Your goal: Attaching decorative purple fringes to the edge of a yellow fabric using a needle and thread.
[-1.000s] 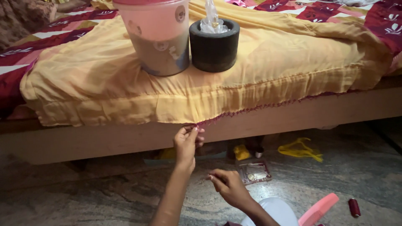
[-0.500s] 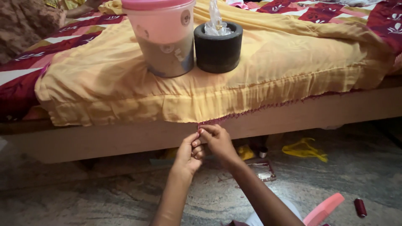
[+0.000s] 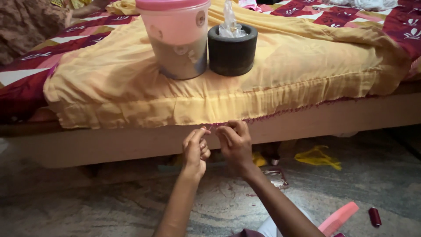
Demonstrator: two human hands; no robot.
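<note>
Looking down from my head camera, I have both hands raised to the lower hem of the thin yellow-orange cloth (image 3: 228, 83) that is spread over the bed and hangs down its front edge. My left hand (image 3: 196, 150) is curled, its thumb and fingertips pinched together at the hem, just under the spot where a dark maroon beaded edging (image 3: 298, 109) begins and runs off to the right along the cloth's border. My right hand (image 3: 235, 141) sits just beside the left, nearly touching it, fingers bent inward and closed on the same stretch of hem; whether something fine such as a needle is between those fingers I cannot tell.

On top of the cloth stand a translucent plastic bucket with a pink lid (image 3: 177, 39) and, touching it on the right, a squat black round container (image 3: 232, 52) with crumpled clear plastic poking out.

Below, the wooden bed frame (image 3: 109, 142) runs across. On the stone floor (image 3: 87, 202) lie a yellow scrap (image 3: 318, 157), a small clear packet (image 3: 276, 177), a flat pink plastic piece (image 3: 338, 218) and a dark red thread spool (image 3: 375, 217).
</note>
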